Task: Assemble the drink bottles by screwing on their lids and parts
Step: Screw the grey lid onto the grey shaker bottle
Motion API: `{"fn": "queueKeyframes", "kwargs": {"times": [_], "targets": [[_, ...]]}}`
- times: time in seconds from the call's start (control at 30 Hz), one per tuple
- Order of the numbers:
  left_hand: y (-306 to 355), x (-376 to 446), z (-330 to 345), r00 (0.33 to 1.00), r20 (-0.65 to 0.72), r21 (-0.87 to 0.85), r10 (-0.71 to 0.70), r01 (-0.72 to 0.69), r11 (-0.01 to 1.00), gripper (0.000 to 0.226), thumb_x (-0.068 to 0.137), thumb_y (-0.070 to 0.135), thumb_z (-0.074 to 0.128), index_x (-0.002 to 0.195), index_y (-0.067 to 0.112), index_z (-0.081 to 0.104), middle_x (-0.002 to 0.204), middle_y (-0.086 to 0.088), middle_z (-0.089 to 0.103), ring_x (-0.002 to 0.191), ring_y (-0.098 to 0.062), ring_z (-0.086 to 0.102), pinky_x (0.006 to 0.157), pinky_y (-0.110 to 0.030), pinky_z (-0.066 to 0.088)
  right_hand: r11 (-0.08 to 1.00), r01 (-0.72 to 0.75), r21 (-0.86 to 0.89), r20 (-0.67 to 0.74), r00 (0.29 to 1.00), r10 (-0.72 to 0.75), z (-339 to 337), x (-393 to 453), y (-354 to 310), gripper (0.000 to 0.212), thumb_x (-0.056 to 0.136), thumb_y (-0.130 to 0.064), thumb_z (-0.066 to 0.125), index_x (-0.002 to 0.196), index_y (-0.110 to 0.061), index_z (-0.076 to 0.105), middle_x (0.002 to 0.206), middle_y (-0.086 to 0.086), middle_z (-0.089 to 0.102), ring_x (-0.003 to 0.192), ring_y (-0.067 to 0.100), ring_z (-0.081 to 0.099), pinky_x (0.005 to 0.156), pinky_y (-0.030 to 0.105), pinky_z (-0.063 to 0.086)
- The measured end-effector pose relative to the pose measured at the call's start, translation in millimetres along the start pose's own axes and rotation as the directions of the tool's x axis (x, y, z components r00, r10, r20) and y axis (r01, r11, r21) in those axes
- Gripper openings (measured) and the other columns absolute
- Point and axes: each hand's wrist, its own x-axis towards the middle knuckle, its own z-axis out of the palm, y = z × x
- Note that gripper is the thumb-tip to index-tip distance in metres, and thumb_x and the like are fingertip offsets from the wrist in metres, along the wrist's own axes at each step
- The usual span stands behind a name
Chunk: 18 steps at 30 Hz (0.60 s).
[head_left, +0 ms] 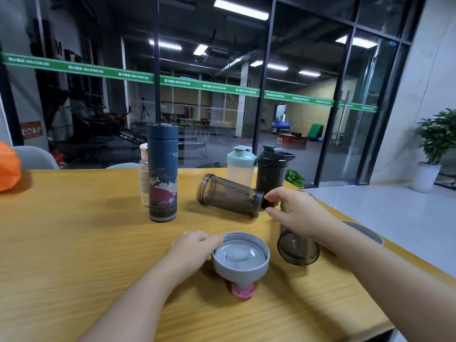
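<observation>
My left hand [195, 250] grips the rim of a grey shaker lid [240, 255], which is upside down with its pink cap [243, 291] against the wooden table [74, 243]. A smoky transparent bottle body [229, 196] lies on its side, its threaded mouth pointing left. My right hand [298, 213] has thumb and forefinger spread apart just off that bottle's base, with nothing between them. Under this hand is a second smoky cup [298, 251], partly hidden; I cannot tell whether the hand touches it.
A tall blue patterned flask [162, 174] stands at the centre left, with a clear cream-lidded bottle [143, 176] behind it. A mint-lidded shaker [240, 164] and a black shaker [272, 169] stand at the back. A grey round part [365, 230] lies by the table's right edge.
</observation>
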Motion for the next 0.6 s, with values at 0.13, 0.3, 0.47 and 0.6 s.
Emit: {"fn": "queueKeyframes", "kwargs": {"times": [0.13, 0.3, 0.47, 0.6], "targets": [[8.5, -3.0, -7.3, 0.998, -0.035, -0.339, -0.047, 0.033, 0.940, 0.029, 0.094, 0.036, 0.049, 0.079, 0.017, 0.064, 0.081, 0.006, 0.064, 0.079, -0.012, 0.054, 0.070, -0.016, 0.041, 0.998, -0.035, -0.057, 0.044, 0.998, 0.037, 3.1, 25.1, -9.6, 0.056, 0.089, -0.035, 0.062, 0.140, -0.019, 0.042, 0.138, 0.000, 0.050, 0.124, 0.017, 0.049, 0.097, 0.028, 0.042], [8.8, -2.3, -11.1, 0.986, -0.038, -0.710, -0.161, 0.087, 0.698, 0.025, 0.098, 0.029, 0.043, 0.100, 0.017, 0.065, 0.108, -0.012, 0.066, 0.087, -0.029, 0.065, 0.076, -0.043, 0.056, 0.963, -0.119, -0.240, 0.154, 0.975, 0.159, 24.9, 65.6, -11.8, 0.078, 0.081, -0.042, 0.070, 0.143, -0.012, 0.032, 0.139, 0.011, 0.043, 0.122, 0.028, 0.047, 0.098, 0.041, 0.047], [7.4, -0.2, -19.1, 0.987, 0.053, -0.881, -0.150, 0.117, 0.459, 0.033, 0.099, 0.038, 0.040, 0.117, 0.017, 0.059, 0.116, -0.015, 0.067, 0.089, -0.042, 0.070, 0.067, -0.041, 0.061, 0.937, -0.168, -0.307, 0.184, 0.955, 0.231, 34.6, 95.5, -8.8, 0.078, 0.076, -0.042, 0.076, 0.135, -0.009, 0.037, 0.130, 0.012, 0.049, 0.117, 0.029, 0.049, 0.093, 0.038, 0.048], [5.0, 1.6, -23.2, 0.986, 0.077, -0.927, -0.150, 0.127, 0.354, 0.033, 0.097, 0.042, 0.041, 0.111, 0.020, 0.060, 0.116, -0.015, 0.068, 0.092, -0.037, 0.070, 0.057, -0.032, 0.058, 0.944, -0.224, -0.244, 0.239, 0.929, 0.282, 38.6, 113.7, -6.7, 0.086, 0.071, -0.042, 0.080, 0.138, -0.011, 0.037, 0.132, 0.011, 0.053, 0.117, 0.030, 0.053, 0.095, 0.042, 0.049]]}}
